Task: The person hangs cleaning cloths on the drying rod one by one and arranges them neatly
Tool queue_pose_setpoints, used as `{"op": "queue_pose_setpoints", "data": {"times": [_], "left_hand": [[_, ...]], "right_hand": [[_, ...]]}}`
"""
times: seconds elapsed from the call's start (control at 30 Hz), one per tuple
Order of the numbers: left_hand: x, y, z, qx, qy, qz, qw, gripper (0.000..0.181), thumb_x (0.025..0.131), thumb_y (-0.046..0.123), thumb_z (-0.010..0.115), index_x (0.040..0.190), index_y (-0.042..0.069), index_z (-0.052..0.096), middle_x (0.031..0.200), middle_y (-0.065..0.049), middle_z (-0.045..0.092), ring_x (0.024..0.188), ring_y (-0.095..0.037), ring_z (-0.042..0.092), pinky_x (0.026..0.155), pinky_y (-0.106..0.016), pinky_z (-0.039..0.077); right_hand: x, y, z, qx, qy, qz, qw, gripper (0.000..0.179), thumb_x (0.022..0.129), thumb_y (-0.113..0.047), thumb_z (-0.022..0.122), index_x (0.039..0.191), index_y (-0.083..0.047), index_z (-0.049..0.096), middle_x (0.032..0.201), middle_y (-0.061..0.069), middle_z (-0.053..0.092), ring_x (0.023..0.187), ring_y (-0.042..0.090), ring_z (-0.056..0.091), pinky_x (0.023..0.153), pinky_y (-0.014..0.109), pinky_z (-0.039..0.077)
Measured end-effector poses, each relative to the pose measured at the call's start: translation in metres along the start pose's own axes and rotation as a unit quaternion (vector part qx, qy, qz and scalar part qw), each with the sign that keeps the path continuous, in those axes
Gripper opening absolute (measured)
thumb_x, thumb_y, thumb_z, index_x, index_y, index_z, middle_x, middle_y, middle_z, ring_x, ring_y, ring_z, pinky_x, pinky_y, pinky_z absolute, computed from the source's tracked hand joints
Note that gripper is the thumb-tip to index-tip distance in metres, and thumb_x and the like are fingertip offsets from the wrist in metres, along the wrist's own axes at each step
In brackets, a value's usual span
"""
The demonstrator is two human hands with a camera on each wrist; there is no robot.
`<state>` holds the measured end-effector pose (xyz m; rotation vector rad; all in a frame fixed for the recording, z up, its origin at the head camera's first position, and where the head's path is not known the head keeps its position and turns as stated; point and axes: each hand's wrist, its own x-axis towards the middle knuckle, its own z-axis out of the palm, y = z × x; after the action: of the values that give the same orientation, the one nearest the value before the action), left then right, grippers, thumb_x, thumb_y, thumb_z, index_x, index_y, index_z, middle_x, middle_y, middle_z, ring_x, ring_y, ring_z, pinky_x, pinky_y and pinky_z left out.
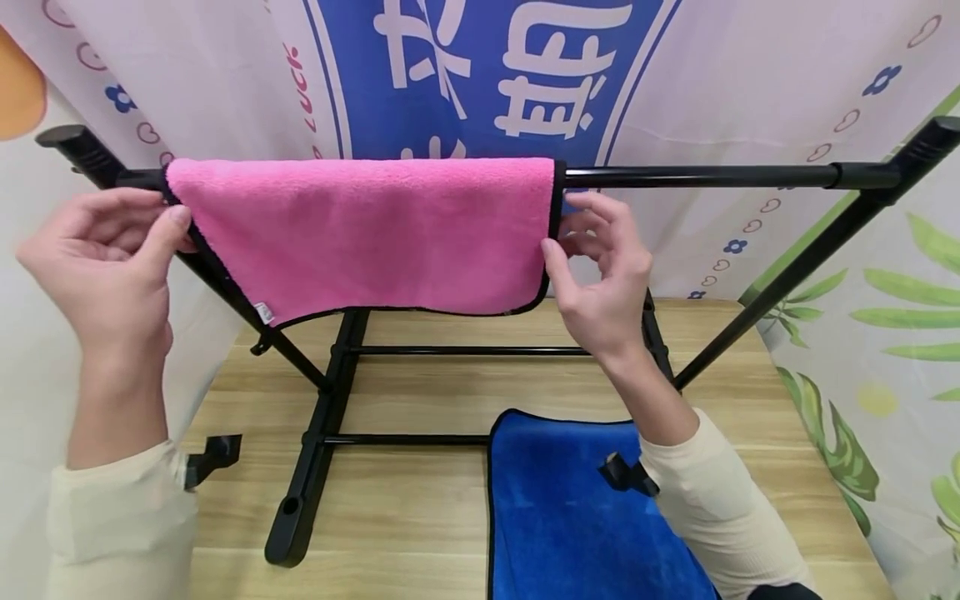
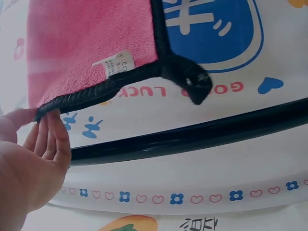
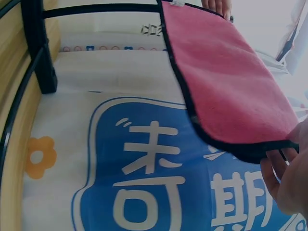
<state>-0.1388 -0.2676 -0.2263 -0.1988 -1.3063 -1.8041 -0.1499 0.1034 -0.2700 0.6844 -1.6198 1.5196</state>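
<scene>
We pinch pink towel [image 1: 367,237], draped over bar [image 1: 697,176]: left hand [image 1: 116,267] at nine o'clock edge, right hand [image 1: 607,287] at three.

The person wears a long-sleeved cream top. The left sleeve [image 1: 120,525] is loose and softly creased, ending above the wrist in a plain cuff. The right sleeve [image 1: 712,508] matches it in colour, with fine ribbed lines and small wrinkles along the forearm. A small black piece [image 1: 213,458] with a flared, flat end sticks out from the left cuff. Beside the right cuff is a second black part [image 1: 626,475], knobbly, with a small brownish patch. The left hand [image 1: 120,250] and right hand [image 1: 603,267] are bare.
</scene>
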Motion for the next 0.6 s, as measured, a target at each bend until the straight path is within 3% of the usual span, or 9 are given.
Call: {"op": "queue_pose_setpoints", "data": {"times": [0.1,0.17,0.33,0.6], "left_hand": [[-0.006,0.000,-0.003,0.020,-0.018,-0.015,0.9995,0.020,0.070,-0.025,0.078,0.088,-0.019,0.070,0.072,-0.014,0.072,0.061,-0.018,0.068,0.063,-0.020,0.058],[-0.007,0.001,-0.004,0.012,-0.014,-0.023,0.9996,0.021,0.069,-0.027,0.077,0.088,-0.020,0.070,0.072,-0.014,0.072,0.063,-0.019,0.068,0.065,-0.019,0.059],[-0.005,0.004,-0.004,-0.006,0.015,-0.003,0.9999,0.020,0.070,-0.026,0.077,0.088,-0.023,0.069,0.072,-0.016,0.072,0.062,-0.020,0.067,0.064,-0.020,0.059],[0.004,0.005,-0.007,0.017,0.035,0.032,0.9987,0.024,0.073,-0.017,0.083,0.092,-0.023,0.069,0.079,-0.019,0.074,0.067,-0.022,0.070,0.068,-0.022,0.059]], "right_hand": [[-0.003,0.003,-0.002,0.003,0.000,-0.011,0.9999,0.033,0.088,0.010,0.067,0.119,0.014,0.058,0.089,0.026,0.065,0.075,0.015,0.066,0.073,0.023,0.058],[-0.003,0.004,-0.002,0.009,0.003,-0.017,0.9998,0.030,0.089,0.010,0.067,0.117,0.015,0.058,0.088,0.025,0.065,0.074,0.014,0.067,0.072,0.023,0.058],[0.002,0.002,0.004,0.029,0.016,-0.032,0.9989,0.025,0.090,0.010,0.067,0.114,0.014,0.062,0.088,0.025,0.069,0.072,0.014,0.067,0.068,0.022,0.057],[0.009,-0.003,0.015,0.049,0.034,-0.044,0.9972,0.026,0.089,0.010,0.069,0.114,0.014,0.065,0.088,0.024,0.070,0.072,0.016,0.067,0.068,0.024,0.058]]}}
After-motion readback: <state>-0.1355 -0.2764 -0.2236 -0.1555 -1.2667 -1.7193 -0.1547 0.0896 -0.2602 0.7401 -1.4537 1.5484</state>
